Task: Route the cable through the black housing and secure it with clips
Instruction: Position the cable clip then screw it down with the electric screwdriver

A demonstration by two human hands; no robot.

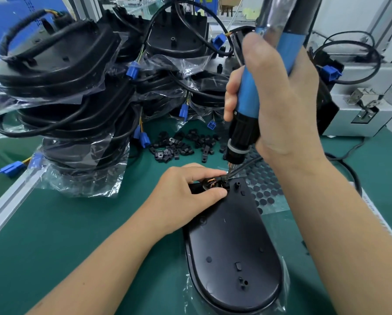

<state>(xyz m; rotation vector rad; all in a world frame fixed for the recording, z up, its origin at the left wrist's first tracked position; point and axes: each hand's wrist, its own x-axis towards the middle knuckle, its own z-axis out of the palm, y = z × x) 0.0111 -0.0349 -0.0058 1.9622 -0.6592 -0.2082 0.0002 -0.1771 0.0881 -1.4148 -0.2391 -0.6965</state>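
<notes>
Gripping the electric screwdriver (249,105) upright, the right hand (279,98) aims its bit straight down. The left hand (186,192) pinches the clip (223,183) at the black housing (231,242)'s far end, directly beneath.

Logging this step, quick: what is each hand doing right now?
Left hand: pinching the cable clip at the far end of the oval black plastic housing.
Right hand: gripping the blue electric screwdriver.

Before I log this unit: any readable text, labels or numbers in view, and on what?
White sheet at the right edge of the mat: a line of small print runs along its border, too blurred and skewed to read.
Cardboard box at the top: red marks, too small to read.
Nothing else legible.
</notes>
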